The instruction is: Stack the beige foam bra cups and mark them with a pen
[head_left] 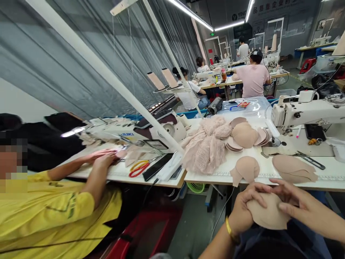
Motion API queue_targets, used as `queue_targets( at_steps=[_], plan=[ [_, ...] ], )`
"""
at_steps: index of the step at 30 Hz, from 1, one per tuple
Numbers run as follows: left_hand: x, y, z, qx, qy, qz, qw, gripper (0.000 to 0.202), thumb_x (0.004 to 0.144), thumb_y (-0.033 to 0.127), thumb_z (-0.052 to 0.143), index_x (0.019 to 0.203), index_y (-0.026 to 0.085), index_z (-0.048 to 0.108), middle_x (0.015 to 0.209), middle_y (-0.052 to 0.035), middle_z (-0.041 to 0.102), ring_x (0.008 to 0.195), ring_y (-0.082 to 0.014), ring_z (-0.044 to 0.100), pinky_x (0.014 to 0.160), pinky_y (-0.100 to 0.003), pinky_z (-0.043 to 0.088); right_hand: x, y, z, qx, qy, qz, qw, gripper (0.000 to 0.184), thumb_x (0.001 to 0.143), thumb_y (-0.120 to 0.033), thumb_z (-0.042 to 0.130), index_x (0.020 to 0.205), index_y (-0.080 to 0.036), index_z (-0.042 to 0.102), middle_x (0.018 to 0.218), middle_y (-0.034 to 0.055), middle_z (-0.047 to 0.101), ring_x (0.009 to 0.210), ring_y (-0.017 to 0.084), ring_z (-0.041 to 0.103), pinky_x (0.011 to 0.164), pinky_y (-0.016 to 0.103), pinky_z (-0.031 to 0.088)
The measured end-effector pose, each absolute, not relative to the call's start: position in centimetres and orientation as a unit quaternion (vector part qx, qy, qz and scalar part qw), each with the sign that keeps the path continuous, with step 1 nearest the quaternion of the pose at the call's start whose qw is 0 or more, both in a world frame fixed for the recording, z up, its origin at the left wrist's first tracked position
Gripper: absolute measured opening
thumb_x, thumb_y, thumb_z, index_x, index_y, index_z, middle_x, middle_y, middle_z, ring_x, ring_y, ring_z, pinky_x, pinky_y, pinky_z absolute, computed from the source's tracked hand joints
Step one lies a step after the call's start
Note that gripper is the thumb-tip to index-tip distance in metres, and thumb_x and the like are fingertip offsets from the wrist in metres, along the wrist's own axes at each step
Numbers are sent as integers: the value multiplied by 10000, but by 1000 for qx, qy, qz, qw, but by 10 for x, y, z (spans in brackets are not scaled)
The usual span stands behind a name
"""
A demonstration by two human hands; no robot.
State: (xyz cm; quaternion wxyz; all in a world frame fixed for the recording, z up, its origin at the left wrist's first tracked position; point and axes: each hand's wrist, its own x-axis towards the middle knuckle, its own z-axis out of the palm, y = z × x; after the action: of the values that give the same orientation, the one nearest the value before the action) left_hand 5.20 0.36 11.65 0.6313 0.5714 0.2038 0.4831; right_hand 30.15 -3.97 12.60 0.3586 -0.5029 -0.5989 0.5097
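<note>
A beige moulded bra cup is held over my lap, just below the table's front edge. My left hand, with a gold bracelet at its wrist, is wrapped round the cup's left side, fingers over the top. On the other side my right hand grips the cup's right edge, thumb on its face. Just beyond my hands lie a cup with a fabric piece and a flat stack of beige fabric pieces. Farther back, more beige cups are piled beside a bundle of pink lace.
A white sewing machine stands at the right, with thread snips and a phone near it. To the left, a co-worker in a yellow shirt works at another machine. Yellow-and-red scissors lie there.
</note>
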Motion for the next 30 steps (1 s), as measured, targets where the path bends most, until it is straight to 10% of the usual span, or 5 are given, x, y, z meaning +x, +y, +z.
queue_targets(
  at_steps=[8, 14, 21, 25, 30],
  plan=[
    [50, -25, 118, 302, 327, 502, 742, 585, 882, 617, 886, 1315, 246, 758, 1333, -108, 753, 1131, -247, 703, 899, -316, 572, 250, -41, 107, -436, -402, 641, 488, 788, 879, -633, 871, 1539, -300, 597, 1057, 72, 769, 986, 280, 730, 837, 396, 591],
    [21, -4, 123, 519, 394, 511, 561, 684, 1004, 679, 713, 1502, 214, 649, 1493, -172, 683, 1371, -339, 637, 1199, -482, 487, 237, -21, 100, -458, -413, 599, 510, 841, 850, -683, 856, 1555, -315, 583, 927, 35, 749, 817, 256, 729, 738, 389, 625],
    [16, 43, 129, 729, 558, 293, 268, 939, 832, 348, 853, 1654, 102, 472, 1643, -268, 520, 1532, -502, 452, 1318, -712, 309, 227, 34, 92, -507, -382, 551, 542, 884, 833, -734, 829, 1523, -291, 501, 1012, 63, 810, 908, 331, 814, 774, 484, 691],
    [14, 58, 119, 765, 521, 288, 245, 837, 806, 96, 662, 1627, 88, 495, 1593, -251, 564, 1493, -427, 522, 1306, -626, 405, 221, 55, 76, -507, -402, 555, 523, 826, 789, -734, 849, 1381, -253, 533, 851, 34, 778, 839, 332, 812, 765, 493, 691],
    [-17, 97, 148, 767, 504, 310, 248, 721, 922, 225, 672, 1620, 152, 505, 1449, -195, 654, 1265, -328, 666, 1039, -486, 629, 205, 81, 67, -514, -425, 533, 521, 769, 858, -705, 783, 1425, -283, 480, 802, -26, 691, 808, 288, 782, 741, 450, 685]
  ],
)
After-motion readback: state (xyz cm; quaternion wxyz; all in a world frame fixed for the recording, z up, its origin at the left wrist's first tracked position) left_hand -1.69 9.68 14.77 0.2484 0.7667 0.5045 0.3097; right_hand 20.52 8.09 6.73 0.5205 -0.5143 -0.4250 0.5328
